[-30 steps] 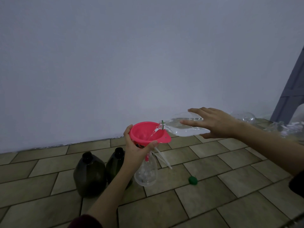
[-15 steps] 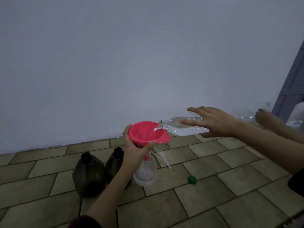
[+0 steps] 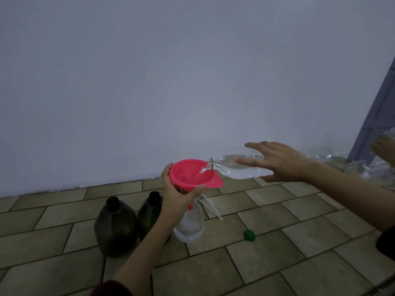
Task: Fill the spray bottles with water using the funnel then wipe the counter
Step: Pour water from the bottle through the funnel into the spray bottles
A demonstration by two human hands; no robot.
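A pink funnel (image 3: 192,174) sits in the neck of a clear spray bottle (image 3: 189,226) standing on the tiled counter (image 3: 267,253). My left hand (image 3: 178,197) grips the funnel's stem and rim from the left. My right hand (image 3: 280,162) holds a clear plastic water bottle (image 3: 239,168) nearly level, its mouth over the funnel's right rim, and water streams into the funnel. Some water shows in the bottom of the spray bottle. Two dark spray bottles (image 3: 115,225) without heads stand left of it, the second (image 3: 149,212) partly behind my left arm.
A green cap (image 3: 249,234) lies on the tiles right of the clear bottle. White dip tubes (image 3: 210,207) lie behind it. Crumpled clear plastic (image 3: 367,167) and another person's hand (image 3: 383,148) are at the far right, by a grey-blue door frame. A plain wall rises behind.
Water keeps pouring; both my hands and the bottle hold nearly the same pose. Another person's hand appeared at the right edge and has pulled back toward the edge.
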